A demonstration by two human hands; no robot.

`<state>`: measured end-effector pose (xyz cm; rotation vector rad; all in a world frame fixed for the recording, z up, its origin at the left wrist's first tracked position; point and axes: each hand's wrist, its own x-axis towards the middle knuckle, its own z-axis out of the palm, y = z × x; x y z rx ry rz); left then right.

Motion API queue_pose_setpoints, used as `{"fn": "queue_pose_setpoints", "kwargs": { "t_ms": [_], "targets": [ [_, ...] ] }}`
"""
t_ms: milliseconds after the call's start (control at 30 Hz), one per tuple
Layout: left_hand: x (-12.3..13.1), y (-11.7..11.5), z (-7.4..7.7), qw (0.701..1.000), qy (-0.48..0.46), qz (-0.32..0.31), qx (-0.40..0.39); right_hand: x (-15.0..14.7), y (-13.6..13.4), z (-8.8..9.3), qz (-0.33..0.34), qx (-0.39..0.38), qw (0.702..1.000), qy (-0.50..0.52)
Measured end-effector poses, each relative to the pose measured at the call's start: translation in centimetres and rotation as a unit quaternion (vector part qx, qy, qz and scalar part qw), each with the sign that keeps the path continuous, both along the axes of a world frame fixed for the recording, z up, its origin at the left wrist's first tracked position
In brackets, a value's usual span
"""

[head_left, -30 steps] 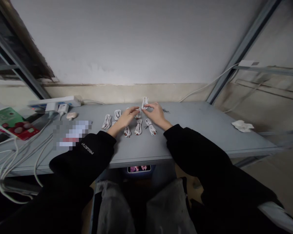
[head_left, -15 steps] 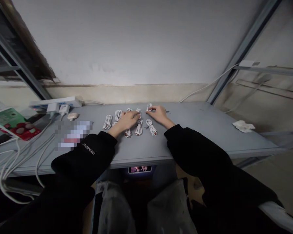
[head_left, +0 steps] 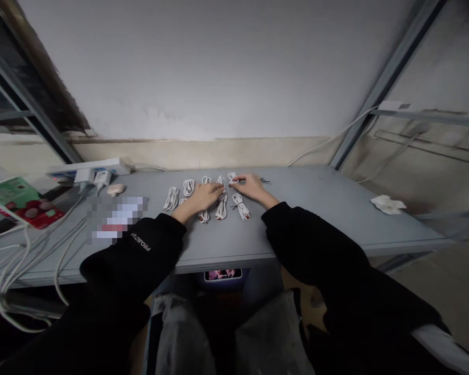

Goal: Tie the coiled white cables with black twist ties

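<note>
Work surface: a flat grey table [head_left: 312, 208] stands against a smooth white painted wall [head_left: 187, 67] with a stained beige lower band. An angled grey metal strut [head_left: 386, 83] runs up the wall at right.

Items at left: a white multi-socket power strip [head_left: 88, 167] with plugs inserted, loose white cables [head_left: 19, 271] hanging over the table edge, a small pale pink rounded case [head_left: 115, 189], and a glossy green-and-red printed package [head_left: 21, 195]. A pixelated patch [head_left: 117, 220] hides the item beside them. At right lies a crumpled white cloth [head_left: 388, 204].

Centre: 9 white cable coils [head_left: 221, 207] lie in 2 loose rows, some bound with thin black ties. The left hand [head_left: 201, 197] lies over the back row, fingers extended, not clamped. The right hand [head_left: 252, 186] is apart from it, its fingertips [head_left: 234, 178] touching the rightmost back coil; whether they grip it cannot be determined. Black sleeves cover both forearms.
</note>
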<state>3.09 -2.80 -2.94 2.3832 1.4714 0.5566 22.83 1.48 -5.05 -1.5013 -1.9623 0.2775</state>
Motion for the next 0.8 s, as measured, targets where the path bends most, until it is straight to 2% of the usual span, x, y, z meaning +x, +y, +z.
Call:
{"fn": "queue_pose_setpoints", "kwargs": {
  "t_ms": [400,667,800],
  "targets": [
    [-0.3,1.3,-0.2,0.995,0.010,-0.101,0.011,0.0,-0.8,0.4,0.010,0.020,0.996,-0.092],
    [0.1,1.1,-0.6,0.998,-0.001,-0.059,0.000,-0.1,-1.0,0.3,0.022,0.043,0.994,-0.100],
    [-0.5,0.4,0.7,1.000,-0.004,-0.019,0.023,-0.1,-1.1,0.3,0.019,0.042,0.995,-0.087]
  ]
}}
